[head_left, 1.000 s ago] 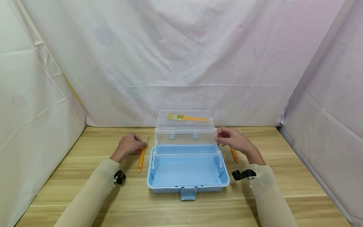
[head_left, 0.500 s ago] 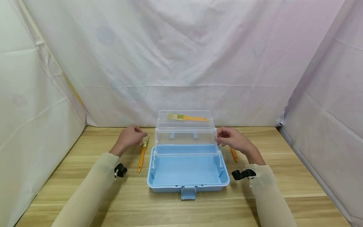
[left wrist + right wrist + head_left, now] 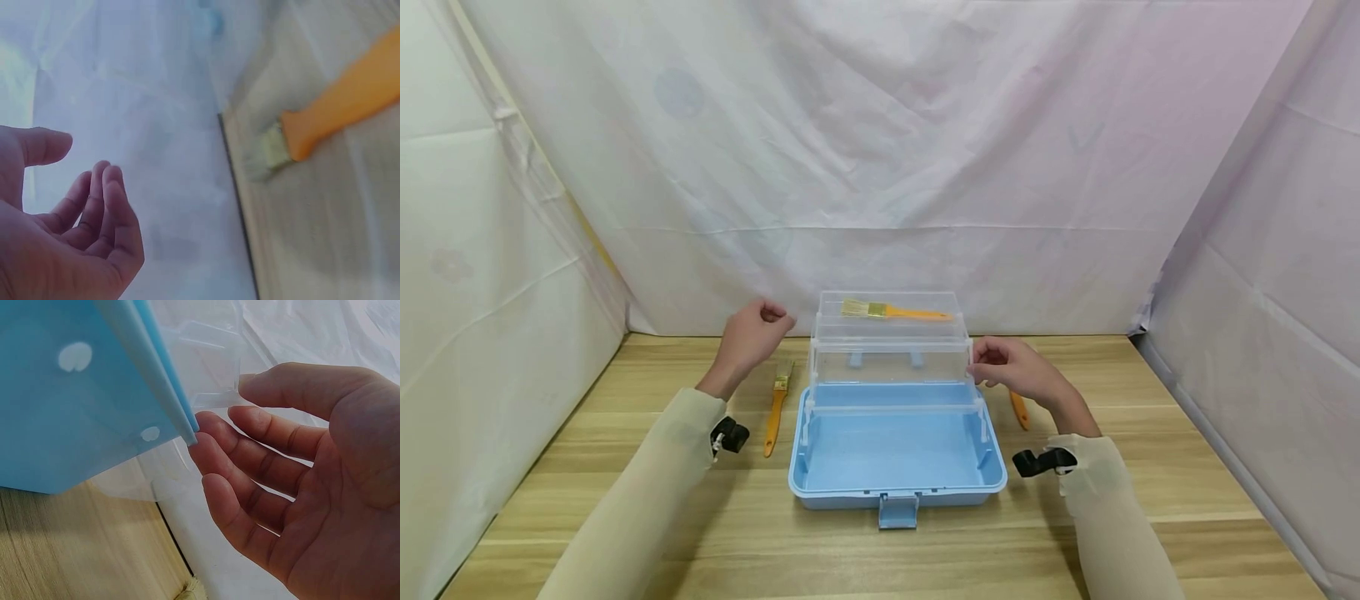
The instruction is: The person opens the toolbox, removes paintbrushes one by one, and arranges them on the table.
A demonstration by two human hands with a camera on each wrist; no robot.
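A: Where does the toolbox (image 3: 897, 450) sit?
B: Mid-table (image 3: 625, 517), blue base open toward the person, clear tiers (image 3: 889, 358) raised at the back. One brush (image 3: 891, 312) lies in the top tier.

A: Hands?
B: Right hand (image 3: 1015, 370) at the clear tier's right end, fingers (image 3: 250, 453) nearly straight, tips touching the edge, no pinch. Left hand (image 3: 751, 335) hovers above the table, fingers loosely curled, holding nothing; brush on the table (image 3: 775, 408) lies below it.

A: Handling?
B: Likely light, stiff, slick plastic; hinged arms look flimsy. Best taken at both tier ends.

A: Room?
B: Second brush handle (image 3: 1018, 410) crowds the right side; cloth wall (image 3: 880, 167) near behind. Front table open.
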